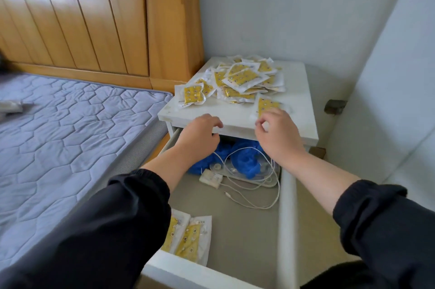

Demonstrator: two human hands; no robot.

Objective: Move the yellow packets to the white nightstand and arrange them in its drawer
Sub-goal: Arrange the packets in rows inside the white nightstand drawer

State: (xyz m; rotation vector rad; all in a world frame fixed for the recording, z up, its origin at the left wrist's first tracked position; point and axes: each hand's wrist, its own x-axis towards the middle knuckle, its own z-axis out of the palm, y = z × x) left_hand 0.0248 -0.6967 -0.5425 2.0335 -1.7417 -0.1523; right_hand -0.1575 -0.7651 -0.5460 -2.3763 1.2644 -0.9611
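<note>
A grey mattress [70, 128] lies just beside the white nightstand [237, 117]. Its drawer [286, 218] stands pulled far out. Blue crumpled material [244, 163] and a white cable [249, 197] fill the back, two yellow packets [188, 239] lie in the front left corner, and the middle floor is free. A pile of packets [242, 77] covers the back of the top. The right hand [280, 136] pinches one packet [267, 105] near the front edge. The left hand [200, 136], loosely curled, holds nothing.

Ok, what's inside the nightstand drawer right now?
Two yellow packets front left, a white charger with cable, blue crumpled material behind. The nightstand top hides the rear.
</note>
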